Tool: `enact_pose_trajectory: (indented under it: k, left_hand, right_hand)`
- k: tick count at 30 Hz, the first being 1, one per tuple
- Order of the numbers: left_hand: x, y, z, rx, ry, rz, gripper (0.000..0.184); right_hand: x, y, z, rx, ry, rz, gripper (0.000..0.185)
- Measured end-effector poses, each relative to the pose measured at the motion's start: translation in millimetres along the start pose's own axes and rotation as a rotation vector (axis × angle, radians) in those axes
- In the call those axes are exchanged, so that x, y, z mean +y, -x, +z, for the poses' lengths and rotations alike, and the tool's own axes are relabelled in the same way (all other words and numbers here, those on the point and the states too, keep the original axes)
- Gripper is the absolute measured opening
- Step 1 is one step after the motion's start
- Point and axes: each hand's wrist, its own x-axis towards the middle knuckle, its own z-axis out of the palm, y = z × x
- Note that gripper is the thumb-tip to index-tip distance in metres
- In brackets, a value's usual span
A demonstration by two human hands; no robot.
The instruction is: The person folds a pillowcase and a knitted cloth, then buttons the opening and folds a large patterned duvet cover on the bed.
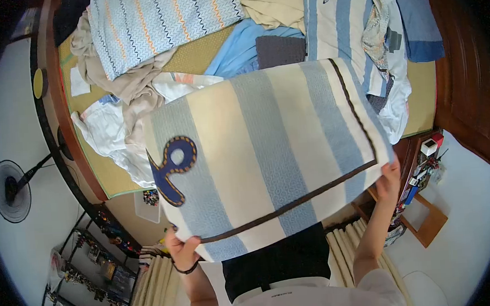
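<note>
A large cloth [267, 151] with cream and blue-grey stripes is stretched between my two hands above the bed's near side. Dark brown trim runs along its right and near edges, and a navy patch [174, 168] with orange stitching sits at its left. My left hand [183, 249], with a dark band at the wrist, grips the near left corner. At the near right corner, my right hand [388, 179] pinches the edge. Whether the cloth is one layer or folded, I cannot tell.
On the bed mat [194, 58] lie a zigzag-patterned cloth [164, 23], beige fabric [140, 83], white garments [112, 138], a blue garment [233, 47] and another striped cloth [335, 24]. A fan [11, 189] stands left, a rack [86, 269] lower left, a wooden frame [426, 220] lower right.
</note>
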Motion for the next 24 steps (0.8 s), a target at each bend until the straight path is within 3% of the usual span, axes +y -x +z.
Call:
enact_pose_trajectory:
  k: [2, 5, 6, 7, 8, 10, 11, 12, 14, 16, 17, 18, 19, 20, 21, 22, 23, 24]
  left_hand:
    - [-40.9, 2.6, -11.8, 0.114, -0.039, -0.244, 0.034]
    - [-145.2, -5.4, -42.0, 0.065, -0.025, -0.410, 0.026]
    - [-176.1, -12.7, -42.8, 0.132, -0.037, -0.442, 0.015]
    - [-236.2, -9.1, -84.1, 0.108, -0.201, -0.533, 0.011]
    - [-253.0, -18.9, -85.4, 0.136, -0.208, -0.565, 0.021]
    - [-261.3, -43.7, -79.5, 0.250, -0.243, -0.653, 0.020]
    - [-301.2, -49.6, -110.0, 0.215, -0.552, -0.487, 0.022]
    - [-277.6, -63.1, -99.3, 0.179, -0.904, -0.244, 0.025]
    - [-231.1, -92.1, -90.1, -0.039, -1.220, -0.419, 0.022]
    - [-210.1, -124.8, -97.4, -0.135, -1.413, -0.314, 0.022]
    - [-209.3, -142.2, -100.6, -0.075, -1.353, -0.121, 0.023]
    - [-189.1, -163.8, -90.8, -0.128, -1.159, -0.061, 0.021]
    - [-191.2, -189.5, -98.8, -0.248, -1.188, 0.197, 0.019]
    - [-177.6, -209.0, -94.9, -0.315, -1.131, 0.209, 0.018]
    - [-179.0, -238.5, -111.0, -0.438, -0.917, -0.081, 0.014]
    - [-158.9, -253.5, -104.9, -0.351, -0.529, -0.122, 0.012]
    - [-159.0, -275.2, -122.4, -0.267, -0.817, 0.118, 0.022]
    - [-143.0, -280.8, -115.9, 0.044, -0.913, 0.189, 0.032]
  right_hand:
    - [40.8, -10.6, -26.7, 0.003, 0.147, 0.123, 0.038]
    - [114.6, -42.8, -47.0, 0.026, 0.343, 0.335, 0.029]
    - [138.0, -55.0, -47.9, 0.030, 0.356, 0.421, 0.028]
    - [160.8, -64.9, -50.5, 0.033, 0.369, 0.508, 0.027]
    - [188.7, -75.7, -64.9, 0.025, 0.378, 0.515, 0.027]
    - [229.3, -95.1, -92.7, -0.019, 0.660, 0.583, 0.030]
    - [225.5, -99.0, -84.7, -0.029, 0.669, 0.590, 0.030]
    - [216.4, -102.6, -70.4, -0.064, 0.800, 0.542, 0.029]
    - [203.8, -111.6, -46.7, -0.119, 0.926, 0.482, 0.028]
    - [196.1, -118.3, -32.8, -0.167, 0.836, 0.228, 0.029]
    - [192.1, -123.7, -25.4, -0.177, 0.838, 0.224, 0.029]
    - [189.1, -130.6, -17.4, -0.158, 0.779, 0.263, 0.029]
    - [187.4, -136.5, -10.9, -0.135, 0.720, 0.302, 0.030]
    - [187.0, -141.4, -6.7, -0.129, 0.726, 0.324, 0.029]
    - [187.7, -146.6, -4.3, -0.130, 0.728, 0.321, 0.029]
    - [188.4, -152.3, -4.3, -0.164, 0.755, 0.321, 0.030]
    - [188.3, -157.3, -5.1, -0.196, 0.784, 0.323, 0.030]
    - [185.6, -159.2, -3.9, -0.190, 0.789, 0.331, 0.030]
